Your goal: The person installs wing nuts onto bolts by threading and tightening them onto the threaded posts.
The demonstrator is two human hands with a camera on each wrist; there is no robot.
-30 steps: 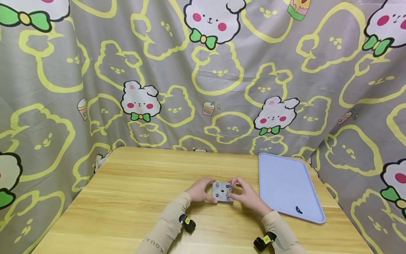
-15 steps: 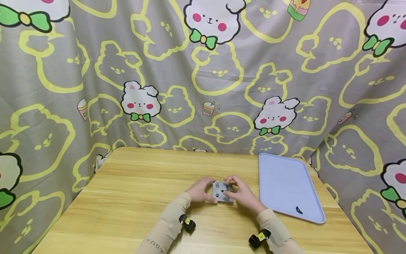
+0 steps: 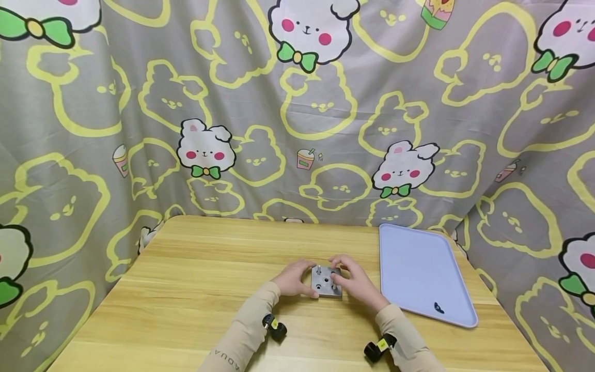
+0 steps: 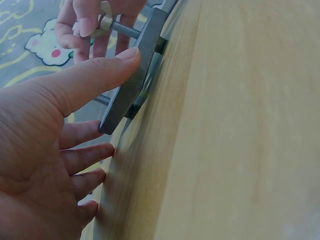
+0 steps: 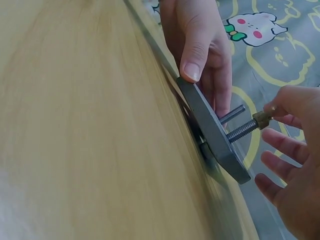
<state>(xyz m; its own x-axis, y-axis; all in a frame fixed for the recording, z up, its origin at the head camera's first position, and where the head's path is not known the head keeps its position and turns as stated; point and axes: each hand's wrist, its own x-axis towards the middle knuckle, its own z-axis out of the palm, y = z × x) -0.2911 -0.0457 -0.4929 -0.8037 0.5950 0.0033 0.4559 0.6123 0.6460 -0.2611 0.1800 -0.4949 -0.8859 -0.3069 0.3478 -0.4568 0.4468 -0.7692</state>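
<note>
A square grey metal plate (image 3: 327, 288) with several holes lies near the middle of the table, raised slightly on short feet. My left hand (image 3: 294, 279) holds it by its left side, the thumb on the near edge. Two threaded bolts stand up from the plate. The bare bolt (image 5: 233, 114) is at the far left corner. On the other bolt (image 5: 243, 131), near the right front corner, sits a brass-coloured wing nut (image 5: 261, 120) close to the top. My right hand (image 3: 360, 284) pinches this wing nut between thumb and index finger, its other fingers spread.
On the right of the wooden table (image 3: 200, 279) lies a pale blue tray (image 3: 420, 268). A small black part (image 3: 438, 308) rests near the tray's front edge. A patterned curtain (image 3: 260, 155) hangs behind the table and at its sides.
My right hand has shifted a little to the left, and its thumb and fingers have changed position at the wing nut. The left hand and the plate have stayed in place.
</note>
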